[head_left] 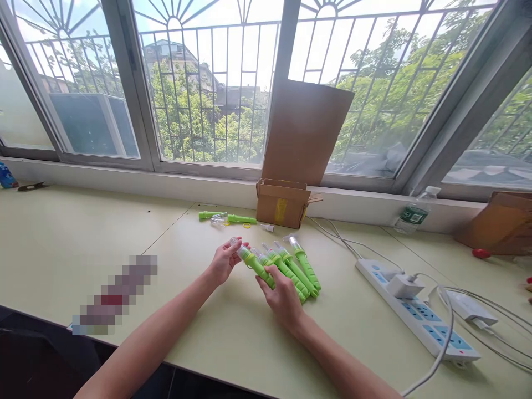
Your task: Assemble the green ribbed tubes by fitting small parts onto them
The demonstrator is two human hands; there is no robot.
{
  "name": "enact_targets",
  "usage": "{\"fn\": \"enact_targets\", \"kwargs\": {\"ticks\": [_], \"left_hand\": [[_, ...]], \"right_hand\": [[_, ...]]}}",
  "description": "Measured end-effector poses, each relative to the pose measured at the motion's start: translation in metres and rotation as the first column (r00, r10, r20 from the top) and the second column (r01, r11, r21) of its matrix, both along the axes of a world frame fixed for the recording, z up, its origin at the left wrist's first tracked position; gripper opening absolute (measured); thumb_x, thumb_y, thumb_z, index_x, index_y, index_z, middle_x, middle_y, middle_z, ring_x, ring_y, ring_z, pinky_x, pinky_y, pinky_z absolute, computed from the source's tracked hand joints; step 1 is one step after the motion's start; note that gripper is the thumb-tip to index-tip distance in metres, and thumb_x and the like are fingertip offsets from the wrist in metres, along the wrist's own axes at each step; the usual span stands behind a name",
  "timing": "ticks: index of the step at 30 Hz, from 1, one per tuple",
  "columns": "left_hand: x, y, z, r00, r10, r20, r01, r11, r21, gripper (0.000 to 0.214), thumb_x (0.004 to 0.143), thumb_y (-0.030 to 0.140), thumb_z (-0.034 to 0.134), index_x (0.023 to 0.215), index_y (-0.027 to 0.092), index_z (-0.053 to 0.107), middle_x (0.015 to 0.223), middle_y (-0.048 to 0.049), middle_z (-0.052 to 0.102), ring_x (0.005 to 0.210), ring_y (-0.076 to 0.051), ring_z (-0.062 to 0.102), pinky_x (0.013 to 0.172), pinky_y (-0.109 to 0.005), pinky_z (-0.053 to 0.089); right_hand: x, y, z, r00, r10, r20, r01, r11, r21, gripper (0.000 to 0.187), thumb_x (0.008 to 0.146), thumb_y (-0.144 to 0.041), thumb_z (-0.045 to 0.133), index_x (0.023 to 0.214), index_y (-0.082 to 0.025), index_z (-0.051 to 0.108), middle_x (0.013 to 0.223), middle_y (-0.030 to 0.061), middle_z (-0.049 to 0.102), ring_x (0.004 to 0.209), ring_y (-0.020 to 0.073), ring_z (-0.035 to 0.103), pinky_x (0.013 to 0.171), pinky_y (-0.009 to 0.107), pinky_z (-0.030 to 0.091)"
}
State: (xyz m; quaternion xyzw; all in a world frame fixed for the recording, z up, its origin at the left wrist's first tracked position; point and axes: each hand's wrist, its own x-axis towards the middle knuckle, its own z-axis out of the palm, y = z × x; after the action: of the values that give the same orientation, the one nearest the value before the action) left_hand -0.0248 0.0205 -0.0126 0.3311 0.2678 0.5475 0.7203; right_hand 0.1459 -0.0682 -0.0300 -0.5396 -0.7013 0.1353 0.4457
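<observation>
A green tube-shaped device [256,267] with a clear tip and a yellow-green ring is held between my two hands, above the table. My left hand [224,260] pinches its clear tip. My right hand [285,291] is wrapped round the green body's lower end. Just beyond and to the right lie several similar green devices [308,271] side by side, clear ends pointing away from me. The right hand partly hides some of them. Further back are loose green bodies [242,219], clear parts [218,221] and a yellow ring [246,225].
A small cardboard box [280,208] stands by the window, a taller cardboard sheet [307,133] behind it. On the right are a power strip [415,316] with cables, a white adapter [471,307] and a plastic bottle [413,210]. A blurred patch [114,296] covers something at left.
</observation>
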Motion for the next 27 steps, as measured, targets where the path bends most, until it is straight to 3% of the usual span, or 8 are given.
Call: {"fn": "enact_targets", "kwargs": {"ticks": [9,22,25,27], "left_hand": [[-0.001,-0.001,0.001,0.999,-0.002,-0.043,0.002,1.000,0.013,0.043,0.074,0.025,0.078,0.110,0.011,0.060,0.102,-0.0149,0.070,0.089,-0.021,0.068,0.080,-0.032,0.054],[-0.004,0.000,0.001,0.998,-0.005,-0.069,0.007,1.000,0.027,0.043,0.072,0.024,0.079,0.109,0.010,0.062,0.096,-0.0141,0.071,0.085,-0.020,0.069,0.075,-0.030,0.055],[-0.004,0.001,0.001,0.998,-0.016,-0.064,0.017,0.999,0.027,0.044,0.072,0.023,0.079,0.109,0.009,0.061,0.095,-0.0144,0.071,0.084,-0.021,0.069,0.075,-0.031,0.054],[-0.005,0.001,0.001,0.998,-0.024,-0.057,0.026,0.999,0.034,0.046,0.072,0.023,0.079,0.111,0.009,0.059,0.095,-0.0145,0.071,0.085,-0.021,0.069,0.075,-0.031,0.054]], "right_hand": [[-0.003,-0.002,0.002,0.997,0.035,-0.066,-0.041,0.995,-0.086,0.014,0.085,-0.037,0.056,0.086,-0.025,0.049,0.072,0.0019,0.060,0.056,0.0200,0.050,0.058,0.032,0.035],[-0.004,-0.001,0.005,0.932,0.125,-0.341,-0.221,0.941,-0.258,0.024,0.082,-0.044,0.060,0.078,-0.024,0.046,0.068,-0.0010,0.050,0.060,0.0175,0.045,0.055,0.030,0.033],[-0.005,-0.003,0.010,0.882,0.096,-0.461,-0.273,0.901,-0.337,0.028,0.079,-0.046,0.063,0.076,-0.025,0.046,0.061,-0.0035,0.044,0.051,0.0140,0.038,0.048,0.027,0.028],[-0.005,-0.004,0.013,0.834,0.054,-0.548,-0.344,0.829,-0.441,0.030,0.079,-0.050,0.063,0.078,-0.026,0.044,0.054,-0.0064,0.038,0.043,0.0108,0.028,0.042,0.025,0.020]]}}
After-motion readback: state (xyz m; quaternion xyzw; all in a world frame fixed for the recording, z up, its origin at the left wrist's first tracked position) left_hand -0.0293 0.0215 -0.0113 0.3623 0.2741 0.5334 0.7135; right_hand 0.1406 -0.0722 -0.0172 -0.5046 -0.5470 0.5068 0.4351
